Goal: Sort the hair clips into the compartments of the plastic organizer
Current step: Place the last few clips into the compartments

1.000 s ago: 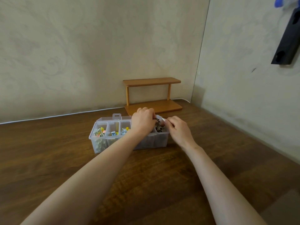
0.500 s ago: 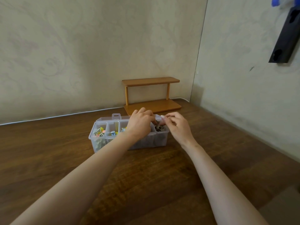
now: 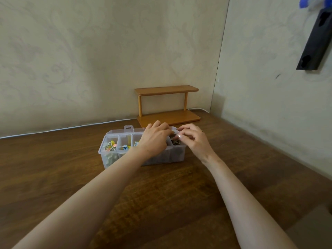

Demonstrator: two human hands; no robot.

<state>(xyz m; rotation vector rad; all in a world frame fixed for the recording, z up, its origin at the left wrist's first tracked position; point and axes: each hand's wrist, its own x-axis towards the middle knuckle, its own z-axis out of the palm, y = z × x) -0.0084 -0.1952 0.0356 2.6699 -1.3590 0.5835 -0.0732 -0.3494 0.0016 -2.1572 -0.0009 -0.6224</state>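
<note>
A clear plastic organizer (image 3: 109,157) with a row of compartments stands on the wooden table. Its left compartments hold colourful hair clips (image 3: 111,146); dark hair clips (image 3: 175,142) lie in the rightmost one. My left hand (image 3: 154,140) hovers over the middle-right compartments with its fingers curled down into the box, and the fingertips are hidden. My right hand (image 3: 195,141) is at the organizer's right end, where thumb and fingers pinch a small pale clip (image 3: 178,134) just above the dark clips. The two hands nearly touch.
A small two-tier wooden shelf (image 3: 168,105) stands behind the organizer against the wall. A white cable (image 3: 53,130) runs along the table's back edge. Walls close the back and right. A black object (image 3: 316,42) hangs on the right wall.
My right hand lifted from the organizer's right rim and closed in towards my left hand, pinching a pale clip. My left hand stayed over the compartments.
</note>
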